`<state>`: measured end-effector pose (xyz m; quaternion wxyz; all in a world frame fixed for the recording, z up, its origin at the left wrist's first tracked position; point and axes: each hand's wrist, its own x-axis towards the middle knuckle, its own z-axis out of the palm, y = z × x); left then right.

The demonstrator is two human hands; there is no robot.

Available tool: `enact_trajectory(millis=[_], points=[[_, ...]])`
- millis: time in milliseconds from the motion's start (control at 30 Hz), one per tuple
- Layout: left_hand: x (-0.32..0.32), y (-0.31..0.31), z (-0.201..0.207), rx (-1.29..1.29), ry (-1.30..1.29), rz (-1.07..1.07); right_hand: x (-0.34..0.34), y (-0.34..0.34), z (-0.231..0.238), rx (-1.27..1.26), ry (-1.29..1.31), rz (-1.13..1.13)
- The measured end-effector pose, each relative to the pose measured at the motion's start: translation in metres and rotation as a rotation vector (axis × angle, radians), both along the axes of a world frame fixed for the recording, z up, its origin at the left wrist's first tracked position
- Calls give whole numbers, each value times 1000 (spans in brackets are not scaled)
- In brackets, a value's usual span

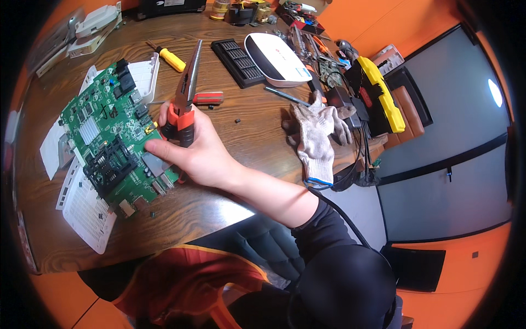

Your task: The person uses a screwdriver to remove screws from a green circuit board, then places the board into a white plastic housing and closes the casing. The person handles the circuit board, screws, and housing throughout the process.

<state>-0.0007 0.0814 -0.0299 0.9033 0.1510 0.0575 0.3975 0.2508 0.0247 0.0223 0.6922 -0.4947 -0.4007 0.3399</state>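
My right hand (200, 151) reaches in from the lower right and is closed round long-nose pliers (188, 88) with red and black handles, jaws pointing up. The thumb of the same hand presses on the edge of a green circuit board (112, 123), which is tilted up above the table. Metal ports, a black card slot and a pale heat sink show on the board. The fingers behind the pliers are partly hidden. My left hand is not in view.
On the wooden table (246, 131) lie white casing parts (90, 211), a yellow screwdriver (171, 59), a red-handled tool (208, 97), a black bit case (236, 61), a white router-like box (276, 60) and work gloves (316, 131). A yellow-edged toolbox (383, 96) stands right.
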Motion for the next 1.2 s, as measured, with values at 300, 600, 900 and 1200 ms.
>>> enact_trajectory(millis=[300, 600, 900, 1200], points=[[-5, -5, -1, -46, -59, 8, -2, 0, 2, -14, -9, -18], [-4, -21, 13, -121, -226, 19, -1, -9, 2, -13, -69, -235], [18, -29, 20, -145, -439, -69, 7, -3, 2, 2, 25, -276], [19, -17, 19, 97, -88, 100, 6, -3, -1, -26, 77, -246]])
